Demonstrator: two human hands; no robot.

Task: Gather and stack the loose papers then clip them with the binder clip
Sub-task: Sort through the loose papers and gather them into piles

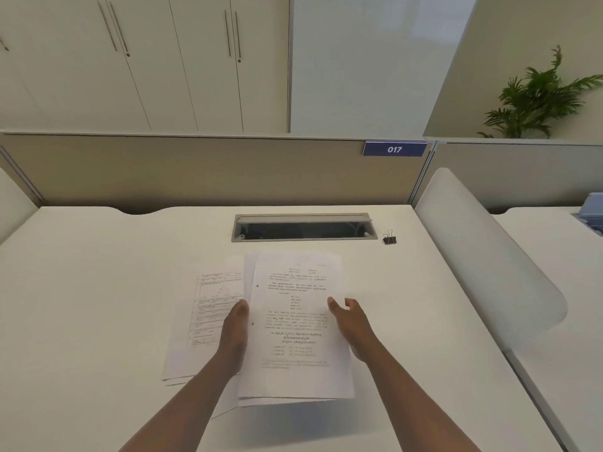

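On the white table (98, 305), near its middle, a stack of printed papers (293, 321) sits between the person's two hands. The left hand (233, 337) presses edge-on against the stack's left side, fingers straight and close together, with no curl around anything; it is a flat push and not a closed grip. The right hand (354, 324) is at the stack's right edge, palm turned inward, fingers spread and loosely bent, thumb apart from them. Its grip is open; whether the palm touches the paper edge cannot be told. The near end of the stack seems lifted a little off the table, with a soft shadow under it.

Left of the stack, partly under it and under the left hand, lies another sheet (208, 308) printed with ruled boxes and a small chart, with further white sheets beneath it that jut out toward the near left. These are not squared up with the main stack.

The binder clip (389, 238), black with wire handles, stands far to the right of the papers, well apart from both hands and nearer the right one. It is just beside the right end of the grey cable hatch (303, 227) set in the table's far part. Behind runs a beige partition (195, 171) carrying a blue plate (394, 149) marked 017.
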